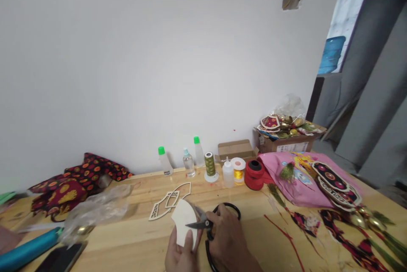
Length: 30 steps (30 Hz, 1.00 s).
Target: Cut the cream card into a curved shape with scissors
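My left hand (183, 251) is closed on a pale, fan-shaped piece (183, 217), its thumb pressed flat on the front. I cannot tell whether the piece is card or thin wood; some fabric seems to show along its right edge. In my right hand (227, 234) is a pair of black-handled scissors (207, 224). Their blades are spread, with one lying across the front of the pale piece and the other behind its right edge. Just beyond my left hand lie cut-out wooden fan frames (160, 206), overlapping on the table.
Glue bottles (165, 162), green thread (209, 165), yellow thread (238, 171) and a red spool (254, 175) line the wall side. Right are a pink bag (295, 187), fabric scraps and a filled box (286, 142). Left are patterned cloth (73, 185), clear plastic (95, 208) and a phone (62, 258).
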Available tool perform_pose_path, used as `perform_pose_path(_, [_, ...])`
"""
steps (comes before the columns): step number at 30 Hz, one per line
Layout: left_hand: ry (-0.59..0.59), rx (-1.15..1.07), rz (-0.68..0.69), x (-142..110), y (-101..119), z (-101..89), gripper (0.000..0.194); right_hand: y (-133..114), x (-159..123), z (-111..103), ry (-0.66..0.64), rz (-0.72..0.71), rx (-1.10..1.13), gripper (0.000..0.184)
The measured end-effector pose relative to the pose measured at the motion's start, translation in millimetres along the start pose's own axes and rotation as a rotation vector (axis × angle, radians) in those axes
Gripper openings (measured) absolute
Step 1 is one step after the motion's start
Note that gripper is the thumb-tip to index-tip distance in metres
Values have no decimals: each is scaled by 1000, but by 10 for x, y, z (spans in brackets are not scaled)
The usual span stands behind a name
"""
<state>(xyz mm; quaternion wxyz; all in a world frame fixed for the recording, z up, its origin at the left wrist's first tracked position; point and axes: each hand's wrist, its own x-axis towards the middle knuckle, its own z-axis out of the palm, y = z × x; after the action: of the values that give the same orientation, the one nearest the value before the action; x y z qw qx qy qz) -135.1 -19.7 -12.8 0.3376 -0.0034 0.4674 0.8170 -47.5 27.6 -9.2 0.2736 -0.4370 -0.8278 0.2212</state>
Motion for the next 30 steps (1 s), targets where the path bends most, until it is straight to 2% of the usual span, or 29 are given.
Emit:
perform_pose_path(4, [-43,-5,-7,66,-49,-106,45,-3,17,-2,5,25,-15,24])
perform_pose_path(9, [-71,-41,-94,197,-73,-248,52,29,27,3,-2,-5,7,22])
perform_pose_path(15, [-81,6,-126,252,7,-198,58,51,-3,23,14,1,6,36])
perform_pose_path(22, [-80,7,-84,288,53,-194,56,67,15,57,29,14,25,27])
perform_pose_path(27, [-96,13,-126,327,4,-223,62,70,19,35,7,-3,25,27])
perform_pose_path(30, [-85,10,-36,269,-23,-202,56,57,18,44,4,9,21,28])
